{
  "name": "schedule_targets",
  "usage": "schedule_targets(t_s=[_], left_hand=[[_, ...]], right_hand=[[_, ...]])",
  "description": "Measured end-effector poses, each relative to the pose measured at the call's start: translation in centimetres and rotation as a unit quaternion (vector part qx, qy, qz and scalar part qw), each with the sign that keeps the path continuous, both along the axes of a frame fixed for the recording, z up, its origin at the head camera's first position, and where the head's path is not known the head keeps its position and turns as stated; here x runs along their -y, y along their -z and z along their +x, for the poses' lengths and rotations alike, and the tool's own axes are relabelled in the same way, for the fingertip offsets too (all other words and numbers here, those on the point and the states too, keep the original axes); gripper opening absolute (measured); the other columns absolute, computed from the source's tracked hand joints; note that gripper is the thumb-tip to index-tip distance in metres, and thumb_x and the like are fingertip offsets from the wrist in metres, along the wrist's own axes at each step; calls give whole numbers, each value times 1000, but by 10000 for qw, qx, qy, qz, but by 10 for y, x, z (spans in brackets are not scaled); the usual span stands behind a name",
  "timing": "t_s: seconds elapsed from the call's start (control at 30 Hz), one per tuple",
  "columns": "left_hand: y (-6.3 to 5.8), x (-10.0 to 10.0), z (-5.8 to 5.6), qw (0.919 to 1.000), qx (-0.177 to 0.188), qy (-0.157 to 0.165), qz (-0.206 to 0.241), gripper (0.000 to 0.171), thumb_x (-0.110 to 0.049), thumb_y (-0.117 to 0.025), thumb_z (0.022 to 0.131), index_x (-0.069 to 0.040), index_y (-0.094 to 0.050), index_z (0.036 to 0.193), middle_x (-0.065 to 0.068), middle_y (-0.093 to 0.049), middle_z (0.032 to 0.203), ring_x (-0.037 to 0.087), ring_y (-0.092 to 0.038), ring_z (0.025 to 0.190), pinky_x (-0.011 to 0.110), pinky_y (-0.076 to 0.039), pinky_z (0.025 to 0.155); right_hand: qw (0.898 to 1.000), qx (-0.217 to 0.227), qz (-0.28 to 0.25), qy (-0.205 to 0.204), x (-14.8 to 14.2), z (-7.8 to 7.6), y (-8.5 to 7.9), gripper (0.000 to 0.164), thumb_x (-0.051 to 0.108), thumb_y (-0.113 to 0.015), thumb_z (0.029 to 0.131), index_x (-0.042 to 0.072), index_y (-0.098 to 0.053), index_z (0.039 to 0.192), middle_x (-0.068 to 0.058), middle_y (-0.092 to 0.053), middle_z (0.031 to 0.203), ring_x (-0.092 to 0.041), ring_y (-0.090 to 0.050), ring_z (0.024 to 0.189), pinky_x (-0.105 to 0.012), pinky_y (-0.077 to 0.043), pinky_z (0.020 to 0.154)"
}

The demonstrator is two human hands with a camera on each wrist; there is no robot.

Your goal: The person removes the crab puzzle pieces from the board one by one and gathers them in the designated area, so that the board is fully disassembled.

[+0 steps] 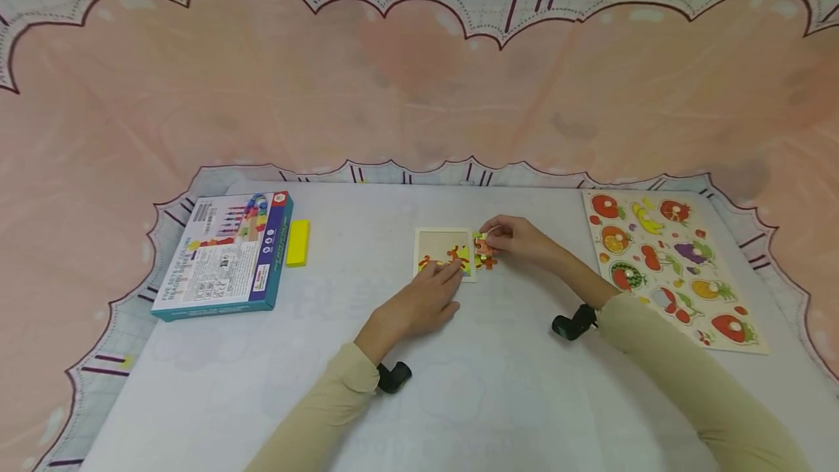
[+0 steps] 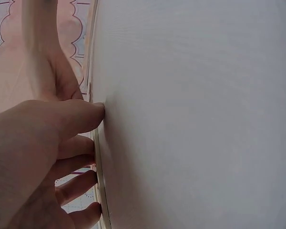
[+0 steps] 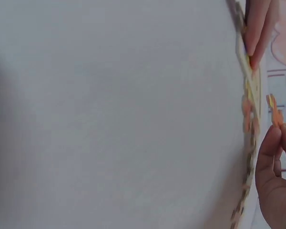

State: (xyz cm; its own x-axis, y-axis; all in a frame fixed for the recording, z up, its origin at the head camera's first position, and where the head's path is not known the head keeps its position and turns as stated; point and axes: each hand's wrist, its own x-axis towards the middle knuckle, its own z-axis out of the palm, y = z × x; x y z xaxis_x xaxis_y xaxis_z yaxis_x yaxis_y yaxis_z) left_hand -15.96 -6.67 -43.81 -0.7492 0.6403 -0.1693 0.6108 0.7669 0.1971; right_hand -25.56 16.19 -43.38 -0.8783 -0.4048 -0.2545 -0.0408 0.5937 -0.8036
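Note:
A small light wooden puzzle tray (image 1: 440, 241) lies mid-table in the head view, its upper part bare and red, yellow and green jigsaw pieces (image 1: 462, 255) along its lower part. My left hand (image 1: 419, 303) rests over the tray's lower edge, fingertips touching the pieces and the thumb out to the side. Just right of the tray, my right hand (image 1: 524, 240) is raised a little. Its thumb and finger pinch an orange and yellow puzzle piece (image 3: 276, 112), held off the table in the right wrist view. Beneath that hand lie more loose pieces (image 1: 486, 261), partly covered.
A teal and white printed box (image 1: 223, 261) stands at the left, with a yellow block (image 1: 298, 243) beside it. On the right lies a fruit picture board (image 1: 662, 239), partly under my right forearm. A white cloth (image 1: 485, 399) covers the table.

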Motion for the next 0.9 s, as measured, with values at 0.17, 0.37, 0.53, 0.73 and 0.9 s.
schedule_targets(t_s=[0.17, 0.37, 0.53, 0.73, 0.9], left_hand=[[-1, 0, 1, 9999, 10, 2, 109, 59, -31, -47, 101, -3, -32, 151, 10, -25, 161, 26, -32, 141, 38, -30, 116], [0, 0, 2, 10000, -7, 10, 87, 59, -31, -47, 102, -3, -32, 151, 10, -25, 161, 25, -32, 142, 38, -30, 116], [2, 0, 1, 10000, -16, 4, 61, 59, -31, -47, 102, -3, -31, 151, 9, -24, 162, 24, -32, 141, 37, -30, 114], [4, 1, 1, 9999, -122, 38, 46, 59, -31, -46, 102, -3, -31, 151, 9, -25, 161, 23, -34, 140, 36, -31, 113], [4, 1, 2, 9998, -185, 46, 68, 58, -31, -46, 102, -3, -32, 151, 9, -25, 161, 23, -35, 139, 35, -32, 111]], right_hand=[[9999, -49, 108, -1, -24, 6, 6, 27, 13, -56, 98, 2, -60, 122, -11, -60, 101, -19, -53, 90, -19, -47, 75], [9997, -84, 174, -117, -35, 13, 8, 25, 10, -56, 97, 1, -60, 120, -10, -58, 98, -19, -50, 90, -18, -46, 72], [9993, -174, 213, -244, -36, 15, 8, 23, 8, -56, 97, 2, -62, 118, -10, -58, 97, -21, -50, 90, -17, -46, 72], [9979, -384, 301, -416, -34, 15, 10, 21, 8, -58, 96, 0, -63, 115, -12, -58, 96, -21, -50, 90, -16, -46, 73], [9945, -691, 613, -489, -31, 16, 10, 19, 8, -59, 95, 1, -64, 112, -10, -58, 93, -20, -50, 88, -17, -45, 72]])
